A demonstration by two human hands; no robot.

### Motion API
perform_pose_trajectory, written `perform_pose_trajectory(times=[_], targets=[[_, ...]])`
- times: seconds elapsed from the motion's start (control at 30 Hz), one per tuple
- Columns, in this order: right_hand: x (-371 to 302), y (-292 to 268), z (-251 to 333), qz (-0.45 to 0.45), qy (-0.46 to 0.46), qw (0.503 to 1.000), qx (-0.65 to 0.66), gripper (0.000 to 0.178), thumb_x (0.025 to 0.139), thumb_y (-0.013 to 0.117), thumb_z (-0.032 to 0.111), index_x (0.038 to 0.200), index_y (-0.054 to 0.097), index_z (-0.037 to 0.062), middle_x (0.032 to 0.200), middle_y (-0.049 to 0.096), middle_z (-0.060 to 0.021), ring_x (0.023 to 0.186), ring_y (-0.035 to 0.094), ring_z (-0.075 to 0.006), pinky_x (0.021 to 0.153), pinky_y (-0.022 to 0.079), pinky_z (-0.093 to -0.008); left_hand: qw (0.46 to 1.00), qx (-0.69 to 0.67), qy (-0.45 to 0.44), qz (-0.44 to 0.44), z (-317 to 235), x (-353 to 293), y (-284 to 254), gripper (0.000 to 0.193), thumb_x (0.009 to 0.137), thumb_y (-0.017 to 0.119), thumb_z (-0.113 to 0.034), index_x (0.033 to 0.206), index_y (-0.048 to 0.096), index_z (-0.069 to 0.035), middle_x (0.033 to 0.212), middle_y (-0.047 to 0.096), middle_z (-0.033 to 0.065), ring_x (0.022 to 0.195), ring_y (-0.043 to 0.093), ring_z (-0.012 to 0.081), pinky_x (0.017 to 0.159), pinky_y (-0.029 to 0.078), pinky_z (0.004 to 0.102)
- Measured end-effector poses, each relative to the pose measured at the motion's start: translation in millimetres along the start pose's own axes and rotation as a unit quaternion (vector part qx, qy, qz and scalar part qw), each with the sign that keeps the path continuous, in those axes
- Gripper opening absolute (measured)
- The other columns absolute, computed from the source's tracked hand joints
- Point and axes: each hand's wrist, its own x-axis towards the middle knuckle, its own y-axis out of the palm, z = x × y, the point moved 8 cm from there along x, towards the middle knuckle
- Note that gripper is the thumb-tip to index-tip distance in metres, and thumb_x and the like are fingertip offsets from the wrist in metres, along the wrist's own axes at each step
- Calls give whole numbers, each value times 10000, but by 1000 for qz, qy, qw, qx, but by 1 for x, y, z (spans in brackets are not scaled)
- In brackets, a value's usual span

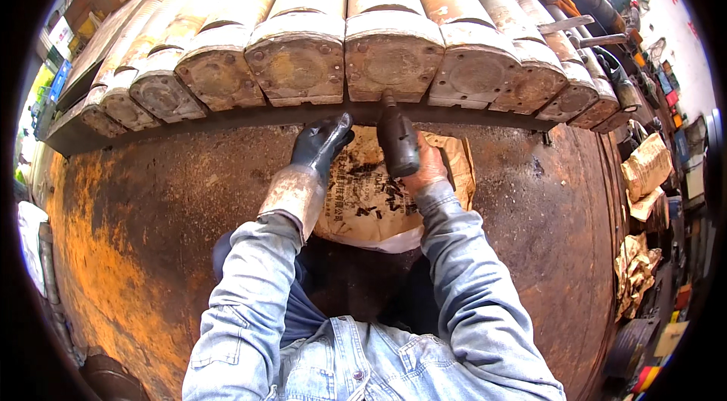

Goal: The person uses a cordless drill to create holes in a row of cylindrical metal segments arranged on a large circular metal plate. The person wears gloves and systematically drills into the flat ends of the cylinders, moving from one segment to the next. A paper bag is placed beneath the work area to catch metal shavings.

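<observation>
Tool: dark, stubby cylindrical power tool, held upright-ish with its narrow tip against the lower edge of one flanged end; it sits over the paper sack, near the far edge of the rusty surface
Right hand: right hand in a worn reddish glove, clenched round the body of the dark tool from the right side; denim sleeve runs back toward the lower edge
Left hand: left hand in a black rubber glove with a pale, stained cuff; fingers loosely spread and pointing up toward the ledge, grasping nothing; whether the fingertips touch the ledge I cannot tell
Cylinders: row of long, dirty grey-white metal cylinders lying side by side on a dark ledge along the far edge; their square flanged ends with corner bolts face the person; the tool tip meets the flange just right of centre
Sack: crumpled brown paper sack with black print, lying on the surface beneath both hands
Surface: broad, curved, rusty orange-brown metal plate; the person leans over its near edge
Right rim: crumpled brown paper scraps and cluttered shelves, well apart from the hands
</observation>
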Motion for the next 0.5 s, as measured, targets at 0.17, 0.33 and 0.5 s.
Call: perform_pose_trajectory(times=[0.17, 0.33, 0.5], targets=[[16, 41, -53, 7, -40, 902, 429, 304, 861, 693, 157, 1139, 636, 46, 910, 693, -78, 833, 667, -203, 755, 538, -370, 999, -20, -40, 31, 3, 4, 42, 521, 921, 745, -356, 1280, 585, -14, 1221, 673, 145, 1067, 677, 264, 937, 549, 362], [1, 23, -8, 1, -105, 988, 117, 301, 867, 677, 236, 1115, 650, 66, 960, 702, -95, 842, 667, -237, 805, 539, -395, 994, -75, -70, 41, 8, 13, 51, 520, 930, 734, -342, 1297, 568, -14, 1217, 669, 133, 1081, 658, 267, 948, 542, 369], [10, 55, -55, -29, -28, 950, 309, 274, 1003, 484, 193, 1168, 629, 29, 1058, 682, -80, 969, 653, -199, 914, 545, -363, 992, -79, -87, 51, 15, 21, 52, 554, 888, 767, -413, 1263, 616, -34, 1173, 684, 107, 1097, 641, 243, 956, 507, 364]])
